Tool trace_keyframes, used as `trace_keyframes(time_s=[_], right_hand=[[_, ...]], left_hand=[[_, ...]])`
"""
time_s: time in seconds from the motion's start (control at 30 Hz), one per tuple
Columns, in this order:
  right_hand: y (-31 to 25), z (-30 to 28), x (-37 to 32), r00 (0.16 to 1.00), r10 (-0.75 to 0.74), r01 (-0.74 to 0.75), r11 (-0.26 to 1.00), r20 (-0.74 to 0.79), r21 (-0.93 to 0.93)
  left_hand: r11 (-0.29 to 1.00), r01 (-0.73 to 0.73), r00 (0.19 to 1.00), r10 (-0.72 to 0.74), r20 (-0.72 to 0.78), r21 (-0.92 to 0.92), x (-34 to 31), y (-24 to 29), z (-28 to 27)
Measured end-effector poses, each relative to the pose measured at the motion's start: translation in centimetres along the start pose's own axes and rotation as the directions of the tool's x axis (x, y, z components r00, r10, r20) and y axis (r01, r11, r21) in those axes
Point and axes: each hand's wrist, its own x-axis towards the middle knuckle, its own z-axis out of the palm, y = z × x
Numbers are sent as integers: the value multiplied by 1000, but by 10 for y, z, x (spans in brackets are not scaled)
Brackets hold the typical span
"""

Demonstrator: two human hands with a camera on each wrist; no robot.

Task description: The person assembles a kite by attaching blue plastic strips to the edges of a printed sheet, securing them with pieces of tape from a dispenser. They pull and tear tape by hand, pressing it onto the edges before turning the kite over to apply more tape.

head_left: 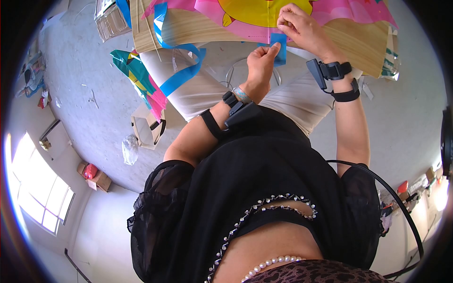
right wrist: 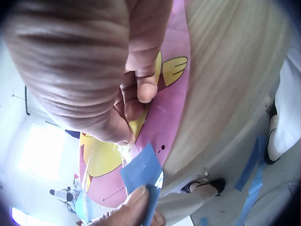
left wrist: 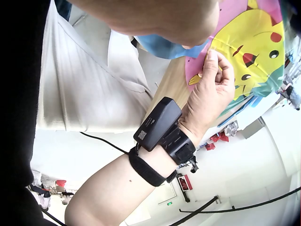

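Head | blue tape (head_left: 281,54) pinched in left hand (head_left: 261,63) | right hand (head_left: 302,26) pinches kite (head_left: 250,12)

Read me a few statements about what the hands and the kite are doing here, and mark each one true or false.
The left hand pinches a blue tape piece. True.
The right hand lies flat on the floor. False: its fingers pinch the kite.
The kite shows a yellow figure on pink. True.
The kite lies on a glass table. False: it lies on a wooden board.
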Motion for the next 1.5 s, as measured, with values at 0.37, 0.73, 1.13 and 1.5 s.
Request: trace_keyframes(time_s=[0.37, 0.73, 1.13, 1.5], right_hand=[[-2, 0, 1, 1000, -10, 10, 1000, -5, 7], [0, 2, 1, 999, -39, 38, 999, -19, -31], [-1, 3, 1, 997, -63, 62, 997, -42, -37], [16, 16, -1, 992, -114, 110, 990, -46, -84]], left_hand=[[1000, 13, 1000, -13, -4, -3, 1, 0, 1], [1000, 3, 1000, -2, 15, -16, 2, 0, -1], [1000, 3, 1000, -2, 23, -14, 5, -1, -2], [1000, 7, 1000, -7, 21, -20, 6, -1, -3]])
